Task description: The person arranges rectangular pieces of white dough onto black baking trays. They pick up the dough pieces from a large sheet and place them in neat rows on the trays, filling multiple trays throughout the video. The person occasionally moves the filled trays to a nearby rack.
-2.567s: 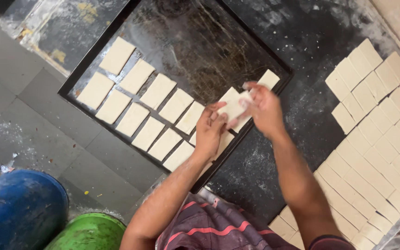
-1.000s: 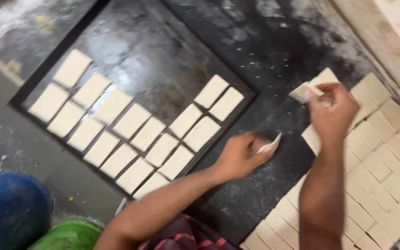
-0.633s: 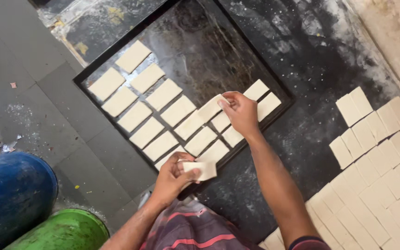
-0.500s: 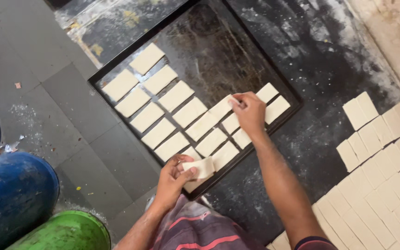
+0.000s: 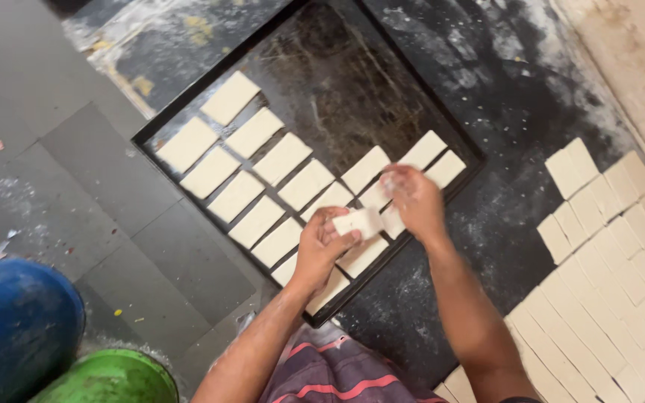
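A black baking tray [image 5: 352,71] lies on the dark floured worktop, with rows of pale rectangular dough pieces [image 5: 255,179] along its near half. My left hand [image 5: 321,250] hovers over the tray's near corner and grips one dough piece [image 5: 358,222] between thumb and fingers. My right hand [image 5: 414,200] is right beside it, its fingers touching that same piece and the dough pieces lying under it on the tray. The far half of the tray is bare metal.
A sheet of cut dough rectangles [image 5: 614,254] covers the worktop at the right. A blue drum [image 5: 13,321] and a green bucket [image 5: 113,377] stand at the lower left on the grey tiled floor [image 5: 76,172]. My striped clothing [image 5: 337,373] shows at the bottom.
My right hand fetched dough from the sheet at the right and came back to the tray. More pieces now lie on the tray, and both hands have met over its near corner.
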